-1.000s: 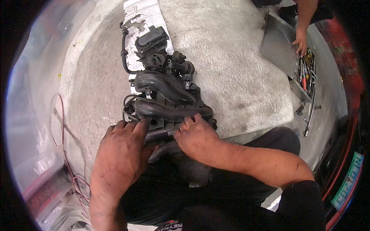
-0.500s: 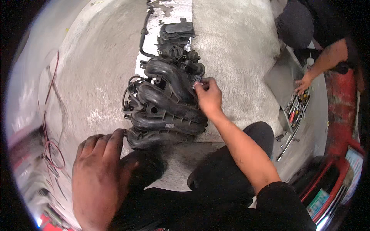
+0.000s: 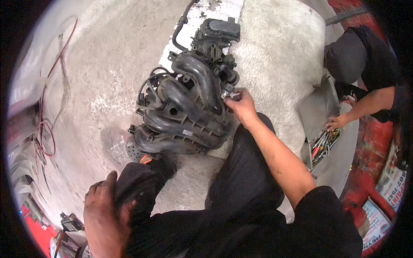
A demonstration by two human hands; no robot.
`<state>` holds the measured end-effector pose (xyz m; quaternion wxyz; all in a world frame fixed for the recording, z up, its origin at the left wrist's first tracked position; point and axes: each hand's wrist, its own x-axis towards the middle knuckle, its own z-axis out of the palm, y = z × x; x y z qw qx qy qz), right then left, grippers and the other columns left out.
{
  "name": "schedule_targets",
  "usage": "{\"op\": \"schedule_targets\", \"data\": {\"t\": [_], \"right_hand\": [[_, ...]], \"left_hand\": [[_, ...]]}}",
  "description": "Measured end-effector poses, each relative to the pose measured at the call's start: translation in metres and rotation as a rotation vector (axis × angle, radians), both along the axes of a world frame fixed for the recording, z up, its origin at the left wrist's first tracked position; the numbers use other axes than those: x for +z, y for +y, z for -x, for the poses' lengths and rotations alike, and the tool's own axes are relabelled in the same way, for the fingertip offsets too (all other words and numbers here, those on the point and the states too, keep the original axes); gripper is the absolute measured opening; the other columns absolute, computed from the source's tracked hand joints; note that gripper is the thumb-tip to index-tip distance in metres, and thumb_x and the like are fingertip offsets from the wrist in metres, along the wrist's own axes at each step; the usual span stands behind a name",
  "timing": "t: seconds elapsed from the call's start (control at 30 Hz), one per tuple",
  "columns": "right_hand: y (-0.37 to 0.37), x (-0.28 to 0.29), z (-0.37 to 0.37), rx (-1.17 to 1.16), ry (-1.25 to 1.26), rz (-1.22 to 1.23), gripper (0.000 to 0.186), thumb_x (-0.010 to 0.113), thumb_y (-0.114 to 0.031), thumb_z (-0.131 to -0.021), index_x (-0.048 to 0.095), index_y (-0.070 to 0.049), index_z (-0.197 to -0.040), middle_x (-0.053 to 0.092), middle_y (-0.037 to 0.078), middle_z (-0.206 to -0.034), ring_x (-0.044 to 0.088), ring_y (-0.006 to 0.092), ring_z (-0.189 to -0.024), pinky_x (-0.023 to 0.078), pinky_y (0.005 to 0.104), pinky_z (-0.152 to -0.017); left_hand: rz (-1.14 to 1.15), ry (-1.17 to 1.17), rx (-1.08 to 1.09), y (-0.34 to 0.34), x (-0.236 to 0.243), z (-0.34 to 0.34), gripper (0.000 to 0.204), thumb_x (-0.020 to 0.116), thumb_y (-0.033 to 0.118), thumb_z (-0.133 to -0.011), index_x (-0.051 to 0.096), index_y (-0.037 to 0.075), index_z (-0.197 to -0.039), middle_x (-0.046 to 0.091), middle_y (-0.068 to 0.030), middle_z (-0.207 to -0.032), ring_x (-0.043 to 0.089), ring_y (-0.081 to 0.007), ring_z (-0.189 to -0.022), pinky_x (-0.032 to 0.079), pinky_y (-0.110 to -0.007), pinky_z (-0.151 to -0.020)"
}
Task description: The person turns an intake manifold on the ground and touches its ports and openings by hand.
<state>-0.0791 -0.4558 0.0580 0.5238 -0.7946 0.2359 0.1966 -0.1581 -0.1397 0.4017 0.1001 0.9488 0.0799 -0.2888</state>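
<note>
A black plastic intake manifold with curved runners lies on the floor in front of me. My right hand reaches to its right side, finger and thumb closed on a small grey-black sensor beside the runners. The fingers partly cover it, and I cannot tell whether it is still fixed to the manifold. Over my left knee hovers my left hand, fingers loosely stretched, thumb apart, nothing in it. Thin black hoses loop along the manifold's left side.
A pale mat lies under and right of the manifold. At the right, another person's hand reaches into a metal toolbox holding several tools. A red hose trails along the left floor. A perforated grey piece shows by my left knee.
My view has shifted, so the manifold appears slightly tilted. My left hand has drawn back from the manifold's near left corner toward my lap. My right hand stays at the sensor.
</note>
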Motion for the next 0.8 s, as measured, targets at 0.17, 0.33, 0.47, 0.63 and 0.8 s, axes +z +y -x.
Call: {"op": "schedule_targets", "data": {"t": [0.17,0.33,0.47,0.63,0.8], "right_hand": [[-0.008,0.009,0.031,-0.009,0.07,-0.27,0.055,0.068,-0.005,-0.084,0.046,0.006,-0.133,0.063,0.014,-0.108,0.065,0.0196,-0.092,0.053,0.0307,-0.081],[-0.016,0.003,0.034,-0.194,0.085,-0.366,0.049,0.058,-0.006,-0.088,0.046,0.005,-0.135,0.062,0.014,-0.112,0.065,0.0216,-0.094,0.054,0.0347,-0.084],[-0.032,0.019,0.01,-0.429,0.039,-0.473,0.04,0.049,-0.011,-0.093,0.048,0.004,-0.13,0.062,0.011,-0.103,0.062,0.0204,-0.084,0.054,0.0372,-0.08],[-0.06,0.018,-0.006,-0.505,-0.064,-0.424,0.035,0.047,-0.012,-0.094,0.051,0.003,-0.126,0.057,0.006,-0.089,0.053,0.0156,-0.072,0.051,0.0349,-0.074],[-0.063,0.019,-0.003,-0.556,-0.047,-0.39,0.036,0.051,-0.016,-0.095,0.052,0.003,-0.127,0.055,0.006,-0.089,0.052,0.0156,-0.073,0.05,0.0333,-0.072]], "left_hand": [[-0.093,0.064,-0.046,0.008,-0.003,-0.019,0.047,0.062,0.026,-0.096,0.055,0.008,-0.14,0.064,-0.0194,-0.124,0.06,-0.0386,-0.115,0.049,-0.045,-0.095],[-0.066,0.124,-0.056,-0.005,-0.021,-0.04,0.046,0.063,0.022,-0.097,0.055,0.005,-0.139,0.065,-0.0182,-0.125,0.06,-0.0372,-0.116,0.05,-0.044,-0.096],[-0.121,0.073,0.037,-0.022,-0.036,-0.04,0.058,0.069,-0.003,-0.077,0.056,0.0,-0.134,0.066,-0.0217,-0.116,0.062,-0.038,-0.111,0.048,-0.042,-0.097],[-0.092,0.059,0.01,-0.017,-0.047,-0.044,0.059,0.067,-0.007,-0.077,0.056,0.001,-0.135,0.067,-0.021,-0.114,0.064,-0.0369,-0.108,0.049,-0.042,-0.095],[-0.103,0.092,0.089,-0.026,-0.047,-0.052,0.06,0.067,-0.008,-0.077,0.056,0.001,-0.135,0.067,-0.0205,-0.115,0.064,-0.0344,-0.108,0.05,-0.041,-0.094]]}}
